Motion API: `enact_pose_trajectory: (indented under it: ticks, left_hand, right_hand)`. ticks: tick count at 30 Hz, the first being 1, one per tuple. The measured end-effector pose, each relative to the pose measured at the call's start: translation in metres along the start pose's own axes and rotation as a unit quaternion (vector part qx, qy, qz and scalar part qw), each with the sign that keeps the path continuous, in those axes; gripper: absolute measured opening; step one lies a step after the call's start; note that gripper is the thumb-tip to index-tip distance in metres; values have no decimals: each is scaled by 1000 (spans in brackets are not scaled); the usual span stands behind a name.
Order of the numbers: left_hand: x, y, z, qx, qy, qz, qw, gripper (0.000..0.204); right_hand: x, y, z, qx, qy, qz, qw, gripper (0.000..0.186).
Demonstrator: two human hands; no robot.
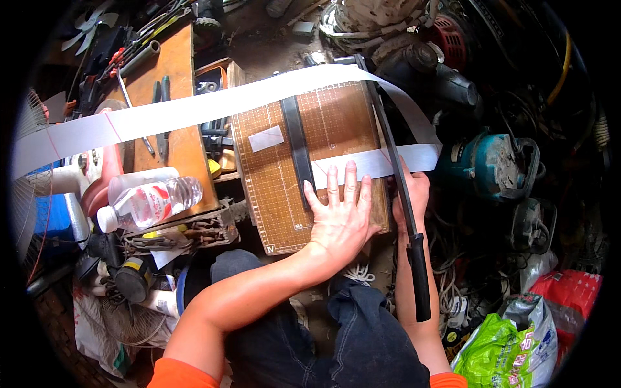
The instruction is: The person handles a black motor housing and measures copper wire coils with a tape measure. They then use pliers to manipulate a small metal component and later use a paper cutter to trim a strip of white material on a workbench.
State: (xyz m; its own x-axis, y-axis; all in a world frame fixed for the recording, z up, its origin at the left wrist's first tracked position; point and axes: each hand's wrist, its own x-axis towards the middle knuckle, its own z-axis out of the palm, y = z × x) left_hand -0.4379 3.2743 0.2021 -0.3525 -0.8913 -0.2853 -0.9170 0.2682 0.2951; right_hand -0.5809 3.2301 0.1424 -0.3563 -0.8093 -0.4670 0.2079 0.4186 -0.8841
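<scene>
A brown paper cutter (272,194) with a printed grid and a dark metal bar stands in front of me. Its long black blade arm (396,152) is raised along the right side, the handle toward me. My left hand (343,210) lies flat on the board, fingers spread, their tips on the end of a white paper strip (414,157) marked with thin red lines. Past the board's right edge the strip loops back overhead to the far left. My right hand (414,194), partly hidden by the blade arm, grips the strip's lower edge beyond the board.
A small white paper piece (266,138) lies on the board. To the left are a clear bottle (152,204), pliers (161,116) on a wooden board (178,84), and a fan guard (32,168). A teal power tool (488,165) and plastic bags (504,349) crowd the right.
</scene>
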Motion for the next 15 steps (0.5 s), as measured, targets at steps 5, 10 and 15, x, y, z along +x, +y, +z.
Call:
enact_pose_trajectory:
  ticks: [5,10,15]
  left_hand:
    - [0,-1,-1,-1,2,-1,1000,84]
    - [0,-1,-1,-3,7,4,1000,84]
    - [1,-2,-2,0,20,15,1000,83]
  right_hand:
    - [0,1,1,4,-1,1,1000,25]
    - [-1,-1,3,3,5,-11,1000,28]
    - [0,-1,-1,-12,-10,-2,1000,30]
